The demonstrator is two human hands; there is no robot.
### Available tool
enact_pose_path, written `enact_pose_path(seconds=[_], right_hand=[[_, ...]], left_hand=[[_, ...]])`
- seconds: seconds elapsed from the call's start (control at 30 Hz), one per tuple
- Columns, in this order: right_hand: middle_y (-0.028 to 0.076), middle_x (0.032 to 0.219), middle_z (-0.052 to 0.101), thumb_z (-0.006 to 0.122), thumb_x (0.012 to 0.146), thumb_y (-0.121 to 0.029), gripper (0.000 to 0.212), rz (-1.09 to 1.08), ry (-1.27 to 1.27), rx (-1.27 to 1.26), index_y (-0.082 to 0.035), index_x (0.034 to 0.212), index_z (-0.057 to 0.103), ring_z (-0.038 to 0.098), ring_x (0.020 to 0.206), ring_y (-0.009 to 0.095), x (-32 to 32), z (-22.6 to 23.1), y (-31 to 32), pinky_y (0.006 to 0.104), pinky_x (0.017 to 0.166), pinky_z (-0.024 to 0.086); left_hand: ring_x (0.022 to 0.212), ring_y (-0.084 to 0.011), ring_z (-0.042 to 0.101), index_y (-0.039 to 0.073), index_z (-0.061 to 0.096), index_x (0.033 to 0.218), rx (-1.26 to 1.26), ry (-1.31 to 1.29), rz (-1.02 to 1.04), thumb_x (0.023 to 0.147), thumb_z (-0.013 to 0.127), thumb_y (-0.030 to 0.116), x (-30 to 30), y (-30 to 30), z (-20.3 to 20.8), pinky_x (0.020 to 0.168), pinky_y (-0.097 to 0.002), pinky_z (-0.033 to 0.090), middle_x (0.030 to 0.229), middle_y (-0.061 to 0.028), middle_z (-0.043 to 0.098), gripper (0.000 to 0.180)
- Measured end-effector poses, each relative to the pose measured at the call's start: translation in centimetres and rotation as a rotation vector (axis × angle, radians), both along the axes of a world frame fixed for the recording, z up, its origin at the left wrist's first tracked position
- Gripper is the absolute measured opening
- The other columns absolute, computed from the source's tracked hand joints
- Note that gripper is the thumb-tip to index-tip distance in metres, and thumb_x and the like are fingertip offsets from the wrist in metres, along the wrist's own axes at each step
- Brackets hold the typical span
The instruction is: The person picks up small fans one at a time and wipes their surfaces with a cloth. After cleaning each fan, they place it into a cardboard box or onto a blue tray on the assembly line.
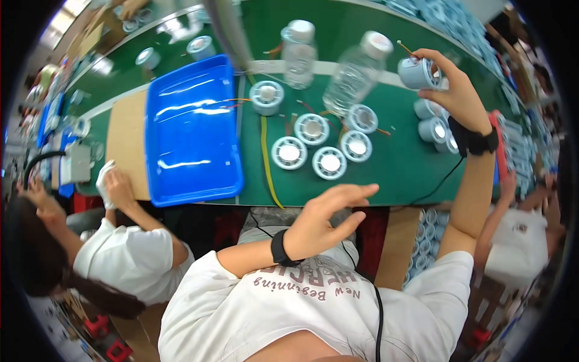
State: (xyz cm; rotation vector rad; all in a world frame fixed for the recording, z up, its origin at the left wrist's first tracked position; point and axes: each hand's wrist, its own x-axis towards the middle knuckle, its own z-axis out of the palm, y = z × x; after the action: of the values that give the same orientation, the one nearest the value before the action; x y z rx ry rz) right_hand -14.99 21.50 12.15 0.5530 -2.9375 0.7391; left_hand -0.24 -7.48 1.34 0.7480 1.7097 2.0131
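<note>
My right hand (pixel 456 96), raised at the right over the bench, grips a light-blue round motor housing (pixel 415 73) between thumb and fingers. A thin wire sticks up from the housing's top. Below that hand stand several more light-blue housings (pixel 432 130). My left hand (pixel 322 220) hovers at the bench's near edge with its fingers stretched out, holding nothing. Just beyond it, a group of similar housings (pixel 330 163) with pale round centres sits on the green bench top (pixel 392 175). Another housing (pixel 266 98) with coloured wires stands farther back, beside the tray.
A blue tray (pixel 193 133) lies left of the housings, on brown cardboard (pixel 125 142). Two clear bottles (pixel 300 57) (pixel 356 75) stand behind the group. A yellow strip (pixel 266 160) runs beside the tray. A co-worker (pixel 129 253) sits at left; a carton of parts (pixel 427 238) is below right.
</note>
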Motion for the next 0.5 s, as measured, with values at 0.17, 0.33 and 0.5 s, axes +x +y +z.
enact_pose_path(seconds=[0.17, 0.33, 0.5], right_hand=[[0.008, 0.123, 0.060, 0.083, 0.064, -0.007, 0.072, 0.115, -0.180, -0.299, -0.007, 0.130, 0.053, 0.056, 0.114, 0.019, 10.2, -0.4, 0.8, 0.0319, 0.091, 0.048], [0.009, 0.132, 0.056, 0.089, 0.061, -0.021, 0.083, 0.142, -0.347, -0.285, -0.005, 0.133, 0.051, 0.057, 0.115, 0.020, 16.1, -1.3, -0.2, 0.0329, 0.089, 0.049], [0.009, 0.135, 0.054, 0.091, 0.056, -0.030, 0.092, 0.007, -0.295, -0.386, -0.007, 0.135, 0.050, 0.056, 0.117, 0.021, 20.4, -3.4, 0.2, 0.0349, 0.090, 0.048]], left_hand=[[0.116, -0.0280, 0.058, 0.002, 0.051, 0.135, -0.027, 0.465, 0.271, 0.073, 0.075, -0.005, -1.1, 3.1, 0.6, 0.095, -0.0354, 0.049, 0.138, -0.0211, 0.048, 0.067], [0.117, -0.0328, 0.057, 0.003, 0.050, 0.136, 0.056, 0.543, 0.158, 0.067, 0.081, -0.001, -0.4, 6.5, -0.1, 0.096, -0.0384, 0.048, 0.143, -0.0234, 0.040, 0.076], [0.115, -0.0314, 0.055, 0.006, 0.056, 0.132, 0.027, 0.557, 0.109, 0.064, 0.084, 0.003, 1.0, 7.4, -1.0, 0.097, -0.0430, 0.050, 0.135, -0.0191, 0.045, 0.074]])
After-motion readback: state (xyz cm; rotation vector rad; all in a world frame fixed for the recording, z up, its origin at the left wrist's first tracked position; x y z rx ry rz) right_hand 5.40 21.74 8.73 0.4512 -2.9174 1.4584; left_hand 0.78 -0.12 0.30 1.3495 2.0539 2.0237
